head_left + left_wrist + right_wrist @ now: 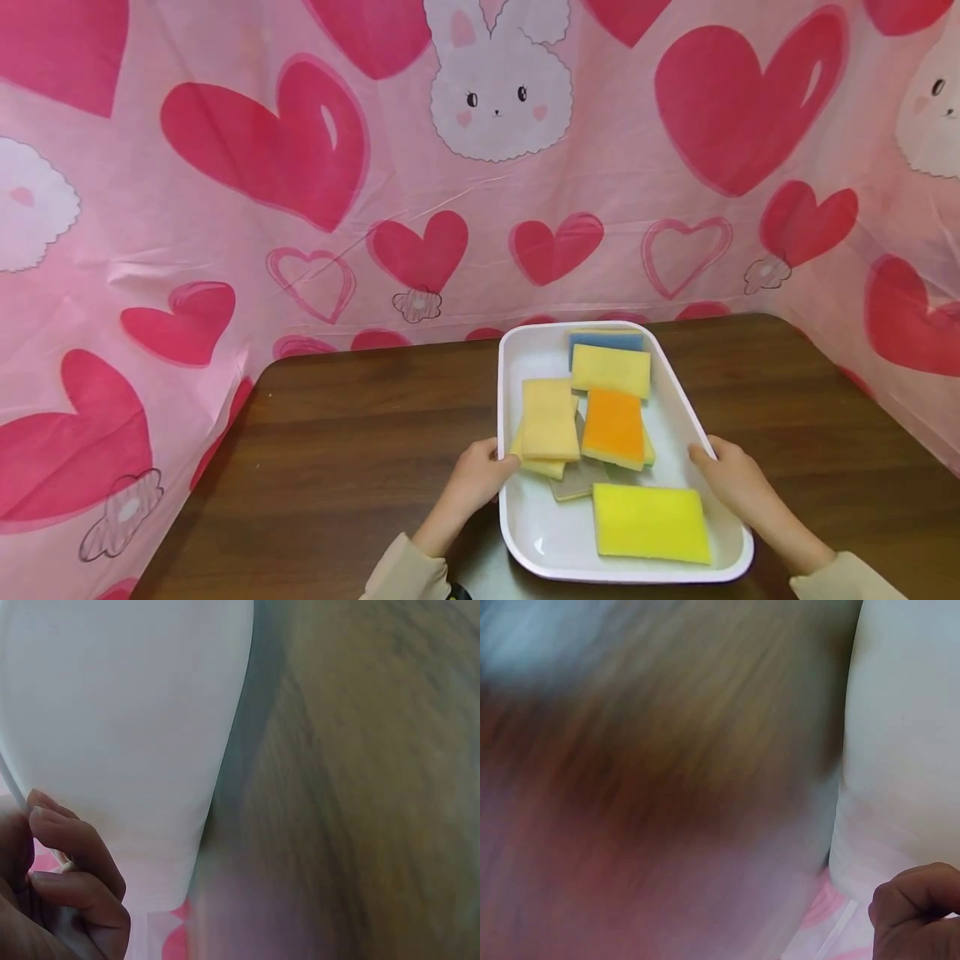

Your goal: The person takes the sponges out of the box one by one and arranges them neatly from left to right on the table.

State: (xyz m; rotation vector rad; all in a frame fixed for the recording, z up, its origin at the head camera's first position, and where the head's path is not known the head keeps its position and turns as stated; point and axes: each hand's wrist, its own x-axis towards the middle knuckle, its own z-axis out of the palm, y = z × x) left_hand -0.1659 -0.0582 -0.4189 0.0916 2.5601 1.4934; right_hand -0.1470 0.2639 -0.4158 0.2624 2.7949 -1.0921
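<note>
A white rectangular tray (551,537) is held between both hands over the right part of the table. My left hand (478,477) grips its left rim, thumb over the edge; in the left wrist view the curled fingers (82,851) press against the outer wall. On the opposite rim, my right hand (733,477) grips with its thumb inside. Several sponges lie in the tray: a bright yellow one (651,523) near the front, an orange one (613,425) and a pale yellow one (550,417) mid-tray, with a grey piece (583,482) partly covered, and another yellow one (611,371) overlapping a blue one (607,340) at the back.
The dark wooden table (360,433) extends left of the tray and also to its right. A pink curtain (480,192) with hearts and rabbits hangs behind the table and along both sides.
</note>
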